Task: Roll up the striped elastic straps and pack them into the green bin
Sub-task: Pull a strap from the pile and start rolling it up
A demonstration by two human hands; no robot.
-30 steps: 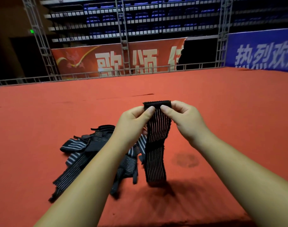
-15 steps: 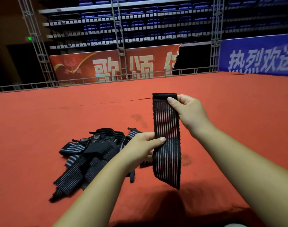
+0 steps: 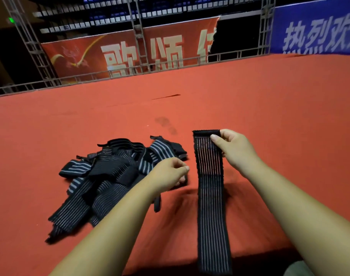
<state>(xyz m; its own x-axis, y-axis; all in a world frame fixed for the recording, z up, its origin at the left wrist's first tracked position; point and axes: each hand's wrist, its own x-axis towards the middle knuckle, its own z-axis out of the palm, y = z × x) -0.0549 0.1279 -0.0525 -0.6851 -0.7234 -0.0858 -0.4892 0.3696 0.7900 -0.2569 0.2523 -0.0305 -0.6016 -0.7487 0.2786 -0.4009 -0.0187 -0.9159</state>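
Striped elastic strap point(image 3: 210, 186) dangles from right grip point(image 3: 236, 151) pinching top end; left grip point(image 3: 168, 174) loosely curled, empty. Risk: unsupported tail twists, roll starts loose, crooked.

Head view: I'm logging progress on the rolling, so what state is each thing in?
Held strap: unrolled, hanging flat.
Right hand: pinches the held strap's top end.
Left hand: loosely curled, holds nothing.
Strap pile: unrolled, tangled on the red carpet.
Green bin: not in view.
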